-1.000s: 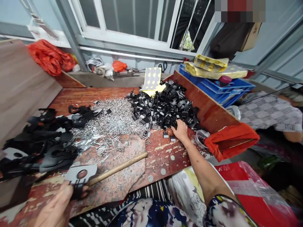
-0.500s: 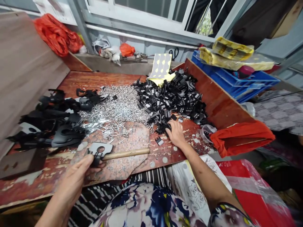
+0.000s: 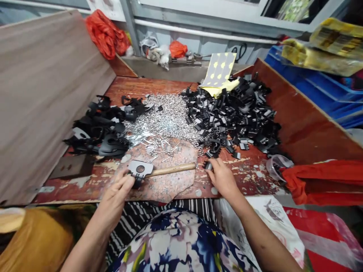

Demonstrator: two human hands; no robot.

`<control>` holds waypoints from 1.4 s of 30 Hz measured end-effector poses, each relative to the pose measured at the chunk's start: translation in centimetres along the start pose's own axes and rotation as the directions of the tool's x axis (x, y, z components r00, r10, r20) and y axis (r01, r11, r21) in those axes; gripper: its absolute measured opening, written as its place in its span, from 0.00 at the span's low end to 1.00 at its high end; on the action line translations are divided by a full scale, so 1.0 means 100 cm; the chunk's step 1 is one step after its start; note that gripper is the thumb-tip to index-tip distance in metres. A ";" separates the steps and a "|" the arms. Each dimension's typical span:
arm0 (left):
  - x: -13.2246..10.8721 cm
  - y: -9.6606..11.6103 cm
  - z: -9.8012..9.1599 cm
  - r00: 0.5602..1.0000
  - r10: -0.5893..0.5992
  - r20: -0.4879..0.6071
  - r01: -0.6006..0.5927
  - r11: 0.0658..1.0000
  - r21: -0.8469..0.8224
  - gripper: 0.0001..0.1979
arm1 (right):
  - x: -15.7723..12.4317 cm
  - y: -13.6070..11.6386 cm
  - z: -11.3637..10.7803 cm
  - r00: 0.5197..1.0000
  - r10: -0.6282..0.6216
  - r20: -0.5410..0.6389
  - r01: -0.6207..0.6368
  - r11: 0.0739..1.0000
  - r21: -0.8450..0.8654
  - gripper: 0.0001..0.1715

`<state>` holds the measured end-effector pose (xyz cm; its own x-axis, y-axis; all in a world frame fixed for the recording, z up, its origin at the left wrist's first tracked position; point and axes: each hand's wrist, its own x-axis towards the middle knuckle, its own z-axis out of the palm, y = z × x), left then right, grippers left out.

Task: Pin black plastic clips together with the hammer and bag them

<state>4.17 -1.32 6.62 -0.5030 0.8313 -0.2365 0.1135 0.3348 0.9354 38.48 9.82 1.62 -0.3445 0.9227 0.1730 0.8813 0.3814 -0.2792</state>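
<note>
Black and flat, the plastic plate with its round hole lay pinched between the fingers of the left hand, resting on the stone slab; it looked light and stiff, best held by its edges. Just beyond those fingers ran the wooden hammer handle. The right hand had its fingertips closed narrowly on a small black clip, likely light, hard and easy to drop. Farther past the fingers spread the heap of clips, the silver nails, and more black plates on the red board.
</note>
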 end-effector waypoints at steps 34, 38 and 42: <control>-0.029 0.002 0.032 0.866 0.137 0.481 0.152 0.844 -0.515 0.14 | 0.001 -0.158 0.002 0.919 -0.288 -0.271 0.394 0.601 0.696 0.23; -0.028 -0.011 0.027 0.905 0.178 0.387 0.017 0.892 -0.451 0.14 | -0.002 -0.159 0.002 0.943 -0.318 -0.099 0.272 0.562 0.782 0.23; -0.027 -0.019 0.013 0.936 0.138 0.323 0.009 0.909 -0.417 0.11 | 0.035 -0.149 -0.004 0.850 -0.516 0.107 0.270 0.601 0.752 0.18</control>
<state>6.37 -3.62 5.10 -0.1790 0.9679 -0.1767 -0.2593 0.1268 0.9574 24.22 7.34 6.76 -0.7822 0.5932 0.1903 0.1929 0.5210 -0.8314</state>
